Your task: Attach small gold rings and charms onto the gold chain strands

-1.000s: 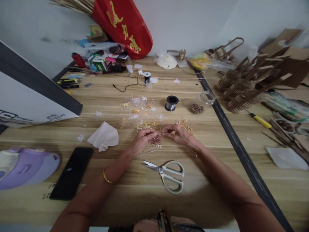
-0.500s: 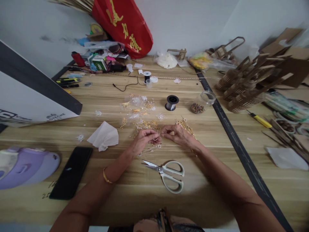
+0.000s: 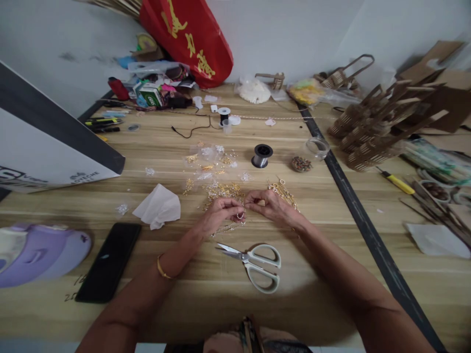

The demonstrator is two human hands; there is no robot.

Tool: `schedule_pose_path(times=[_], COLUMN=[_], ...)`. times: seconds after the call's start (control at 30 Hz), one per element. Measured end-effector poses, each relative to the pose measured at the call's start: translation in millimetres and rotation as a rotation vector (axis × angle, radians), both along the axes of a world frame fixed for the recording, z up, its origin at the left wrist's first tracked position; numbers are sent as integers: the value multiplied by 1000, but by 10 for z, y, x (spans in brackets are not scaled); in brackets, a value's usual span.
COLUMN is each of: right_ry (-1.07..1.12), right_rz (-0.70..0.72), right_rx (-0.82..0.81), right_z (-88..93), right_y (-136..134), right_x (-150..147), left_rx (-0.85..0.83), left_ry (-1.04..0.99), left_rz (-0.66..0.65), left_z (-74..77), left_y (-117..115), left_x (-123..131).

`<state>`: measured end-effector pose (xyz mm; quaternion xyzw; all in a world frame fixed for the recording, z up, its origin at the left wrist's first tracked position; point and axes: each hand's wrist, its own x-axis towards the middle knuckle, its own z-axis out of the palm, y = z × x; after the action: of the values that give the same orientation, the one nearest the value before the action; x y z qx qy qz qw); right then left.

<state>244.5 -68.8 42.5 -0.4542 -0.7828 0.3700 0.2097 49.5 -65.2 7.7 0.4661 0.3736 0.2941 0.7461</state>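
Between the thumb and fingers of my left hand [image 3: 221, 213] is a small beaded ring [image 3: 241, 215], silvery and hanging as a loop. My right hand [image 3: 270, 206] is closed in a pinch close beside it, fingertips almost meeting the left ones; whatever it grips is too small to make out. Beaded strands [image 3: 225, 229] lie under my left hand. Just beyond the hands spreads a pile of gold and silver beads [image 3: 224, 191]. Gold ring-ended pieces [image 3: 285, 191] lie behind my right hand. Nearer to me rest scissors [image 3: 253, 262] with pale handles, blades parted.
A wire spool [image 3: 262, 156] and a clear jar of mixed beads [image 3: 302, 163] stand farther back. On the left are a white tissue [image 3: 158, 208], a black phone [image 3: 109, 262] and a large box [image 3: 55, 142]. Small woven baskets [image 3: 368, 132] and a yellow cutter [image 3: 399, 182] are at right.
The beaded ring has turned in my left hand and now shows as a rounder loop at the fingertips. Both hands have barely shifted.
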Motion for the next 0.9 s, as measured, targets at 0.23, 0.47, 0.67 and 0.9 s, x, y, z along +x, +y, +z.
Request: schedule_pose_path(times=[0.23, 0.47, 0.67, 0.9], right_ry=[12, 23, 37, 27], right_rz=[10, 9, 17, 50], right_rx=[6, 17, -3, 21], right_z=[-24, -12, 15, 112], right_y=[7, 4, -13, -48], right_x=[8, -1, 3, 12], left_rx=[-12, -18, -80, -182], left_ry=[-9, -14, -36, -112], left_rz=[-10, 0, 29, 15], left_z=[-33, -16, 12, 34], left_y=[1, -10, -65, -135], left_x=[-2, 12, 59, 97])
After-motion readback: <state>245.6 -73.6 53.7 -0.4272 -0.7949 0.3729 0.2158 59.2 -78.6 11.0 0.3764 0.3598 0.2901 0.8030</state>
